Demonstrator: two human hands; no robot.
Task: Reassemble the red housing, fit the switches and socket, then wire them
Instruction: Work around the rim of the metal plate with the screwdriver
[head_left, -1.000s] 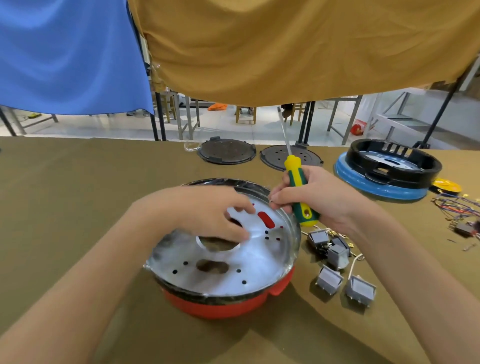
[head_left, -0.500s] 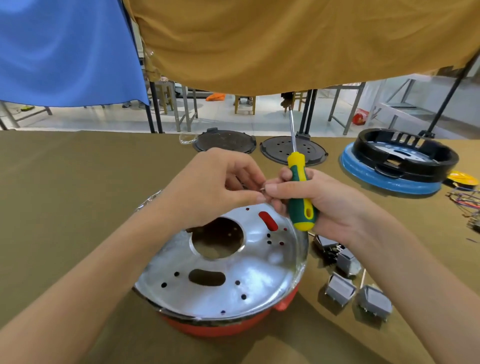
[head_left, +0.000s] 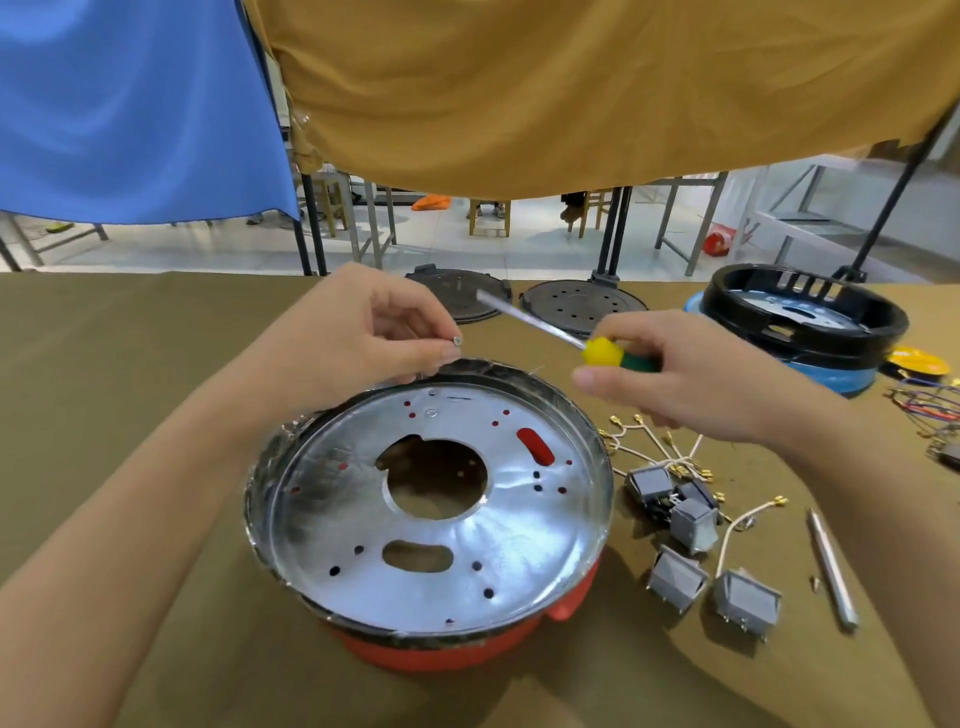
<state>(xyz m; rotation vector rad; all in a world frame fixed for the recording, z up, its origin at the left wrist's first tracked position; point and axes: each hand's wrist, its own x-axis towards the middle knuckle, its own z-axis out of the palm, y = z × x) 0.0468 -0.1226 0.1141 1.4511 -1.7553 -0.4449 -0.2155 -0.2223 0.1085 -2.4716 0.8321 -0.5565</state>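
Note:
The red housing (head_left: 441, 652) sits in front of me with a shiny metal plate (head_left: 519, 530) in its top, pierced by a round centre hole and several small holes. My left hand (head_left: 363, 338) hovers over the plate's far rim and pinches a small screw (head_left: 457, 341) between thumb and fingertips. My right hand (head_left: 691, 374) grips a yellow and green screwdriver (head_left: 605, 352), its shaft pointing up and left toward the screw. Several grey switches (head_left: 678, 579) and loose white wires (head_left: 660, 457) with brass terminals lie to the right of the housing.
A metal rod (head_left: 831, 569) lies at the right. A black and blue housing (head_left: 800, 327) stands at the back right, with coloured wires (head_left: 930, 408) beside it. Two dark round lids (head_left: 582, 306) rest at the table's far edge. Cloth sheets hang above.
My hands have parted: the left lifted away holding the screw, and the right tilted the screwdriver from upright to slanting left. The view has moved closer over the housing.

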